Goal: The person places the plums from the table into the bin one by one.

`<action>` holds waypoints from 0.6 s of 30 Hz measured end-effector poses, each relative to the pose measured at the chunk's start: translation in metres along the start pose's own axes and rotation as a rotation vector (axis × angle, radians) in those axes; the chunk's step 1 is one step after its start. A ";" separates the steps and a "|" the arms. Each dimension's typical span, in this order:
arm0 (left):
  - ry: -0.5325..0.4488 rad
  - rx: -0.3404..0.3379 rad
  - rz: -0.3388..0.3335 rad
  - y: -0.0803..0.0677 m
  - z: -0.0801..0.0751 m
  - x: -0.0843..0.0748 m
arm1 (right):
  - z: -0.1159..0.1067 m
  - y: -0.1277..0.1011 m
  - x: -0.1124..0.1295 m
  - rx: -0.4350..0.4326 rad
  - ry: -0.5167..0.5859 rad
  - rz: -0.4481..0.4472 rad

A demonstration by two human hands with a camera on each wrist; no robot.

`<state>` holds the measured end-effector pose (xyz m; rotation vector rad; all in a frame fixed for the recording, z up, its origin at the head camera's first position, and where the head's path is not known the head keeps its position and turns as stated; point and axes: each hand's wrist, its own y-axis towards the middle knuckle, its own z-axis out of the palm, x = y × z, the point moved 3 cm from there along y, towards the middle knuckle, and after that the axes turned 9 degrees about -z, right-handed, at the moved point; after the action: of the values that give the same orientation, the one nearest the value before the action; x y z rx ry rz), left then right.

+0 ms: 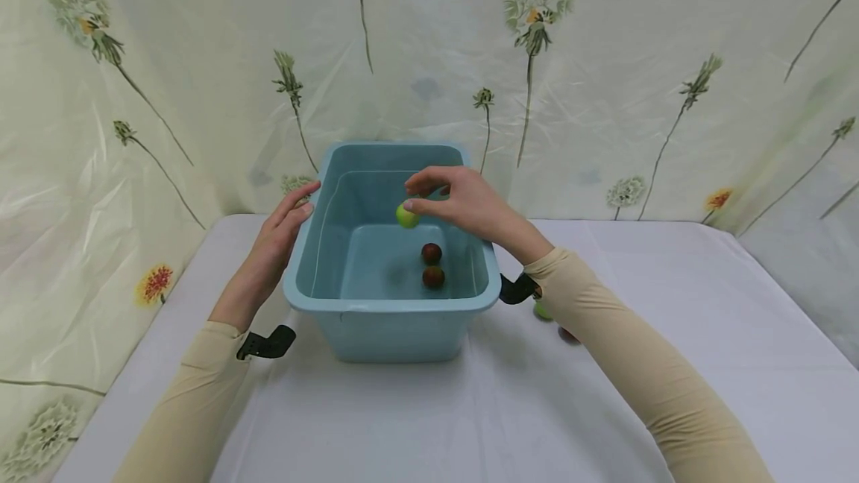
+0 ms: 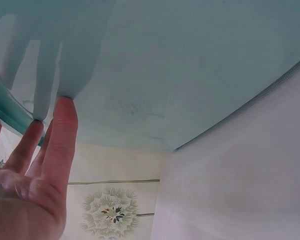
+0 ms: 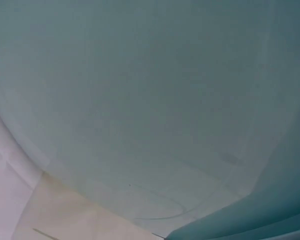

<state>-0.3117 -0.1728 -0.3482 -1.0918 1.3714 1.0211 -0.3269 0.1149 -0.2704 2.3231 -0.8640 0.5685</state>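
Note:
A light-blue plastic tub (image 1: pixel 396 330) stands on the table. My left hand (image 1: pixel 271 248) rests against its left side, fingers extended and fingertips at the wall and rim; in the left wrist view, the left hand (image 2: pixel 47 165) touches the tub's outer wall (image 2: pixel 155 75). Over the tub's inside is my right hand (image 1: pixel 463 203), thumb and fingers parted. A small round green fruit (image 1: pixel 406 217) shows just below the right thumb tip, above the tub floor. Two dark-red round fruits (image 1: pixel 432 265) lie inside toward the right. Only tub wall (image 3: pixel 140 110) fills most of the right wrist view; the right hand is hidden there.
Right of the tub, a green fruit (image 1: pixel 542 311) and a dark-red one (image 1: pixel 569 335) lie on the white-covered table (image 1: pixel 671 304), partly hidden by the right forearm. A dandelion-printed sheet (image 1: pixel 416 43) hangs behind. Dark wrist mounts (image 1: pixel 267 343) sit on both wrists.

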 end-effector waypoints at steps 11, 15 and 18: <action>-0.004 0.009 -0.006 -0.001 0.002 0.000 | -0.003 -0.008 -0.003 -0.036 0.025 -0.030; -0.010 0.015 -0.005 -0.001 0.001 0.000 | -0.006 -0.012 -0.001 -0.031 0.013 -0.047; -0.010 0.015 -0.005 -0.002 0.001 -0.001 | -0.010 -0.016 0.001 -0.030 0.010 -0.062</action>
<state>-0.3094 -0.1719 -0.3478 -1.0770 1.3655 1.0099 -0.3170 0.1311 -0.2691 2.3096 -0.7878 0.5371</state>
